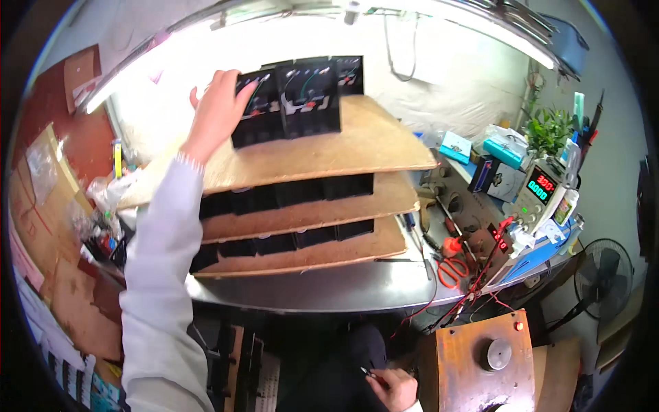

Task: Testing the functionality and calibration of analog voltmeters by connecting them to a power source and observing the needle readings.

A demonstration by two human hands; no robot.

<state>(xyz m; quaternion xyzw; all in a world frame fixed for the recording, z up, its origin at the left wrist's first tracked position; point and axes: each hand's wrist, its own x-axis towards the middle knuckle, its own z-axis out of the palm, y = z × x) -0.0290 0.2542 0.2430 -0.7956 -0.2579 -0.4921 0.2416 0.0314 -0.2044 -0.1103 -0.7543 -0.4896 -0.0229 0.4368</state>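
Observation:
My left hand is raised at the top wooden board, its fingers on the left one of three open black boxes that have wires inside; its thumb rests over that box's front. The middle box and the rear right box stand beside it. Two lower boards carry several more black boxes. My right hand is low by my dark-clothed leg, closed on a small metal object too small to make out.
At the right are a power supply, turquoise boxes, a plant, red scissors and tangled leads on the steel bench. A wooden machine box stands below, near a fan. Cardboard leans at the left.

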